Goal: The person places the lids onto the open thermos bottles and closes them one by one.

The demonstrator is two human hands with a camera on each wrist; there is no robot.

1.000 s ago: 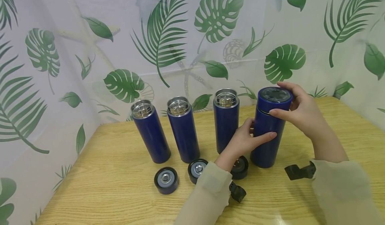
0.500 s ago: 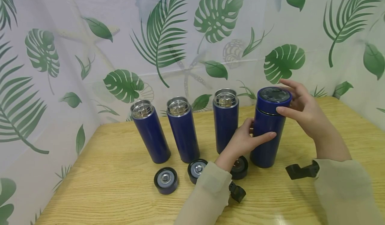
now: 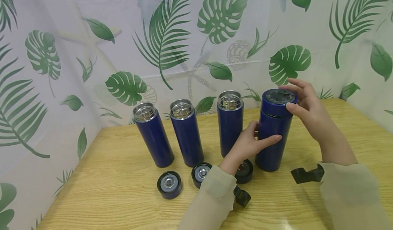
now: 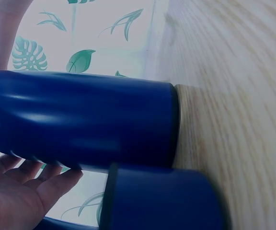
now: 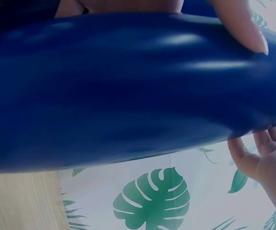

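In the head view, a blue thermos bottle (image 3: 271, 144) stands upright at the right, its lid (image 3: 276, 109) seated on top with a thin shiny seam below. My left hand (image 3: 250, 143) grips the bottle's body, thumb across the front. At the top, my right hand (image 3: 308, 112) holds the lid, thumb at its near right edge and fingers behind it. The left wrist view shows the bottle body (image 4: 90, 120) with left fingers (image 4: 56, 184) against it. In the right wrist view the bottle (image 5: 119, 96) fills the upper part, with right fingers (image 5: 246, 160) below.
Three lidless blue bottles stand to the left: one far left (image 3: 155, 139), one beside it (image 3: 188, 139), one close to my left hand (image 3: 229, 131). Upturned lids lie in front, one (image 3: 169, 185) at left, one (image 3: 201, 173) partly behind my sleeve, another (image 3: 245, 172) behind my left wrist.
My right thumb has slid rightward around the lid and its fingers have shifted up and back. The left hand and the bottle stay in place.
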